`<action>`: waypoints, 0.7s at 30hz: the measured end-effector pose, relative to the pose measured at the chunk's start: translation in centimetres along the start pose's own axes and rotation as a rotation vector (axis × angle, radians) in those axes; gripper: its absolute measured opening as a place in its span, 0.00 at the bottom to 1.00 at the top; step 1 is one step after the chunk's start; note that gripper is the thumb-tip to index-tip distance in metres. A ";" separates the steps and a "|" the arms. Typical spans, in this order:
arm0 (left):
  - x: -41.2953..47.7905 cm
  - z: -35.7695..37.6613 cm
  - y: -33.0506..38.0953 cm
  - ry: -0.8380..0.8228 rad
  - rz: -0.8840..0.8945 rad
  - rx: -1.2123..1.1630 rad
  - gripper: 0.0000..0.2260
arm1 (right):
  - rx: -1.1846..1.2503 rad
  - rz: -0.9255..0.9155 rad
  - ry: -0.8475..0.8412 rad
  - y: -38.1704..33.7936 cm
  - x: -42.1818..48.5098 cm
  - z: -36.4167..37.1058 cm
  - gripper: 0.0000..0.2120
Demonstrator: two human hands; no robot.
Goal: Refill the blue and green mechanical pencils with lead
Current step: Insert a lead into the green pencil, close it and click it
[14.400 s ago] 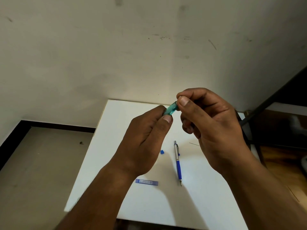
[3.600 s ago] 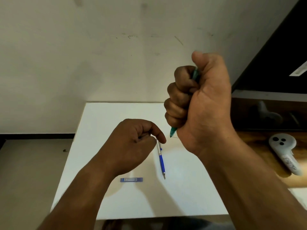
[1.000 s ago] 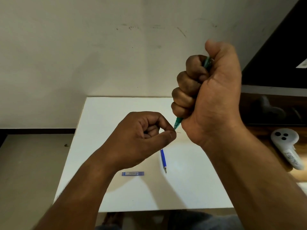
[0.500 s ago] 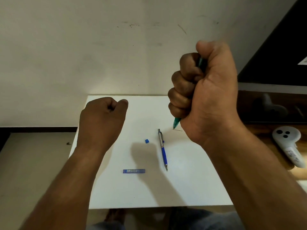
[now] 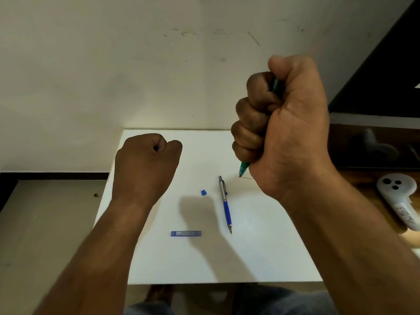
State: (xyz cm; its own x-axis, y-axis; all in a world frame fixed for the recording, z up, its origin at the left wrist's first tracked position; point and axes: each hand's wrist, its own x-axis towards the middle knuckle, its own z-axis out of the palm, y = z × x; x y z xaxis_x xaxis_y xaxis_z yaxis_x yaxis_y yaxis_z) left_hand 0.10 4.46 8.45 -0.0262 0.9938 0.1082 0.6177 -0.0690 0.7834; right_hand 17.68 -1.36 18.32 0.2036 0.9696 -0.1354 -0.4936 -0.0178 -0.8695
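**Green mechanical pencil** (image 5: pixel 243 169): held roughly upright, tip down, in the right hand (image 5: pixel 288 133). Fingers (image 5: pixel 248 135) wrapped fully round the barrel in a fist, thumb over the top end. Only the tapered tip below and a sliver of barrel above on show. Raised over the far right part of the counter (image 5: pixel 261 258). Judged light, rigid, smooth plastic. Best taken at the barrel, never by the tip.

**Loose lead** (image 5: pixel 247 178): hair-thin dark line on the counter just under the green tip. Judged very brittle. To be pinched lightly near the middle and fed straight, not bent.

**Blue mechanical pencil** (image 5: pixel 225 204): lying flat mid-counter, tip towards the person, untouched. Probably light and apt to roll.

**Small blue piece** (image 5: pixel 203 192): perhaps a cap, just left of the blue pencil, apart from it.

**Lead case** (image 5: pixel 186 233): blue, flat, nearer the front edge.

**Left hand** (image 5: pixel 147 162): above the counter's left side, curled closed, nothing seen inside.

**White controller** (image 5: pixel 400 196): on a wooden surface to the right, off the counter.
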 end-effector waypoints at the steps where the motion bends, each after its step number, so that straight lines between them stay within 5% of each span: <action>1: 0.0 0.0 0.0 0.002 0.001 -0.001 0.18 | 0.004 -0.003 -0.006 0.0 0.0 0.0 0.27; 21: 0.1 0.1 -0.4 -0.034 0.007 0.007 0.18 | -0.018 -0.043 -0.077 0.7 0.6 -0.7 0.28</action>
State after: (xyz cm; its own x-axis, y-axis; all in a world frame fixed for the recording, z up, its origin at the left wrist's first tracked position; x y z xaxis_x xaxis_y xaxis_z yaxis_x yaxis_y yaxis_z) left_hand -0.09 4.61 8.13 0.0048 0.9956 0.0931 0.6229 -0.0758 0.7786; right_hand 18.08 -0.94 17.28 0.1583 0.9855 -0.0613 -0.4707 0.0208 -0.8820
